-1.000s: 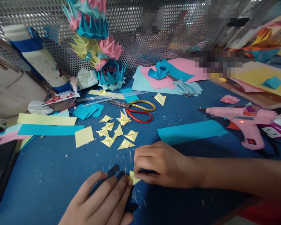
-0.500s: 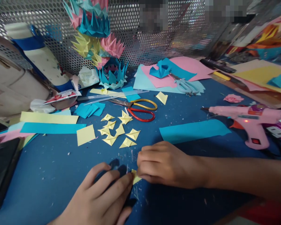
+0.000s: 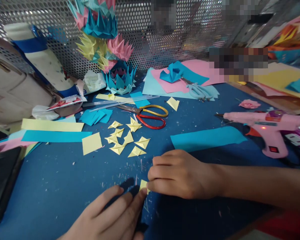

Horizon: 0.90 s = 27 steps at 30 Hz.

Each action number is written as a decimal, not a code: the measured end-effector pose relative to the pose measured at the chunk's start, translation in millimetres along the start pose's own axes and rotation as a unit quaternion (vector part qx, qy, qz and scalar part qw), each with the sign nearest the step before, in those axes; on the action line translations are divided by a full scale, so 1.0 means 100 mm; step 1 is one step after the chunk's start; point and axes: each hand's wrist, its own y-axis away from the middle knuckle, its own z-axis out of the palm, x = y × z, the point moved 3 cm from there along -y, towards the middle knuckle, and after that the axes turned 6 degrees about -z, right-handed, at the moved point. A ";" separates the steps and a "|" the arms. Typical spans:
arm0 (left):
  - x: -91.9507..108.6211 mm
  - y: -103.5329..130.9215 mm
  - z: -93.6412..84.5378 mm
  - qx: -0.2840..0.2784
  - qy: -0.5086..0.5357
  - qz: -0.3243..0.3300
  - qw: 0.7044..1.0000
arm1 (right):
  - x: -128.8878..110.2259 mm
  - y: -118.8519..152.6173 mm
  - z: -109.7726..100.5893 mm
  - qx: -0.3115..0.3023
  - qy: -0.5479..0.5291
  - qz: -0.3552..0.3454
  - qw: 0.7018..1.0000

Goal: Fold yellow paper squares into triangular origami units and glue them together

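A small folded piece of yellow paper (image 3: 143, 185) lies on the blue tabletop between my hands. My left hand (image 3: 110, 211) reaches in from the bottom with its fingers stretched and apart, one fingertip pressing on the paper. From the right comes my right hand (image 3: 176, 175), its fingers curled together and closed at the paper's right edge; its thumb is hidden. Just beyond lie several folded yellow paper pieces (image 3: 118, 148) in a loose group, with a flat yellow paper square (image 3: 91, 143) to their left.
Scissors (image 3: 147, 113) with yellow and red handles lie behind the folded pieces. A blue paper strip (image 3: 207, 138) and a pink glue gun (image 3: 262, 123) are on the right. At the left are a black phone-like object (image 3: 5, 183) and a bottle (image 3: 45, 63). Paper flowers (image 3: 121, 78) stand behind.
My left hand has shifted slightly down, its fingertip now on the yellow paper. My right fingers have drawn slightly to the right, so more of the paper's top shows.
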 end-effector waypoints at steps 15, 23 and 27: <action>-0.06 -0.07 -0.10 -0.019 -0.050 0.067 0.996 | -0.01 0.01 0.00 -0.001 0.006 -0.009 1.000; -0.09 -0.11 -0.11 -0.046 -0.045 0.060 0.996 | 0.03 0.04 -0.03 -0.032 0.001 -0.038 0.999; -0.08 -0.04 -0.11 -0.053 -0.052 0.054 0.996 | 0.01 0.06 -0.02 0.012 -0.004 -0.044 0.999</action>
